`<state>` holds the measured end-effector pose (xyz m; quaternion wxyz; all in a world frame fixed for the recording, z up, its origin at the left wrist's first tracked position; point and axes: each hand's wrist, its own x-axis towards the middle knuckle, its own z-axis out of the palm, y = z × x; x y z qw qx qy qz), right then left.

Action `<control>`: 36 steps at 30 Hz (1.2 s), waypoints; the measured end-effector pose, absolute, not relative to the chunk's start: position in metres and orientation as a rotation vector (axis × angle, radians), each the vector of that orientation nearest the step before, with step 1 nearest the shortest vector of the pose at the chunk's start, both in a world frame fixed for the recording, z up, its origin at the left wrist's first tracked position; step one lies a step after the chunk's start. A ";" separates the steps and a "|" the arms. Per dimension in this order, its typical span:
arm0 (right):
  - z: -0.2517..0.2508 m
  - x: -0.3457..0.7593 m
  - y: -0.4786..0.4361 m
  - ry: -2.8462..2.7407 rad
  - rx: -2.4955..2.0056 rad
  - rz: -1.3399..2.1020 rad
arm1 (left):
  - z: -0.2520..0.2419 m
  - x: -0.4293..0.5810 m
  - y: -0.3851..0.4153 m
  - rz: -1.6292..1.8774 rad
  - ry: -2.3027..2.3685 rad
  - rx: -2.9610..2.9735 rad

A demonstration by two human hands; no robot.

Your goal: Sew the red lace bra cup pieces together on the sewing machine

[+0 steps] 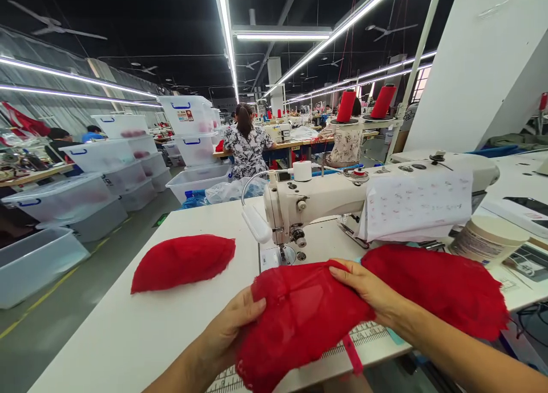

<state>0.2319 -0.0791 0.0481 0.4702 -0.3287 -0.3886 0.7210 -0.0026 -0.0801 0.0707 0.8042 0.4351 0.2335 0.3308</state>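
The work looks to be in the middle of handling, as I judge. The red cloth (299, 319) is in the lower centre of the frame, apart from the needle area (283, 254) of the sewing machine (325, 202), so at this moment it is not being stitched. A second red piece (184, 262) lies flat on the desk (128, 341) at centre left, and a third red piece (432, 287) lies at the lower right. Which of these is finished and which is waiting, I cannot tell, and finished seams are not clear to see.

The left hand (240, 319) grips the left edge of the red cloth, with the thumb on top. The right hand (359, 282) pinches its upper right edge, also thumb on top.

The red cloth looks thin and soft, slightly wrinkled, with a rounded outline and a rough, frayed border. A fold or crease crosses its upper part. Its lower left end hangs over the printed ruler (368, 333) near the desk's front edge.
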 end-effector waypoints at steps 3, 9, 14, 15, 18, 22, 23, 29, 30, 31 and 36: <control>0.073 0.241 -0.085 -1.184 -0.843 1.451 | 0.086 -0.006 -0.066 0.539 0.529 1.219; 0.067 0.210 -0.116 -2.118 -0.589 0.282 | 0.109 -0.022 -0.030 0.555 0.729 2.064; 0.005 0.163 -0.122 -2.351 -0.384 -0.070 | 0.086 -0.039 -0.028 0.435 0.902 2.578; 0.000 0.161 -0.121 -2.359 -0.396 -0.057 | 0.081 -0.043 -0.031 0.349 0.951 2.624; 0.003 0.166 -0.118 -2.377 -0.481 0.047 | 0.075 -0.051 -0.038 0.191 1.060 2.707; 0.013 0.181 -0.111 -2.323 -0.769 0.163 | 0.078 -0.055 -0.040 0.186 1.106 2.746; 0.013 0.183 -0.109 -2.322 -0.820 0.174 | 0.078 -0.056 -0.040 0.186 1.110 2.751; 0.003 0.188 -0.087 -2.499 -0.915 0.178 | 0.078 -0.063 -0.038 0.265 1.238 2.797; 0.002 0.190 -0.080 -2.515 -0.915 0.178 | 0.081 -0.064 -0.040 0.241 1.244 2.795; 0.001 0.191 -0.072 -2.535 -0.905 0.187 | 0.085 -0.064 -0.043 0.191 1.219 2.782; 0.002 0.195 -0.037 -2.643 -0.786 0.237 | 0.106 -0.041 -0.051 0.085 1.057 2.684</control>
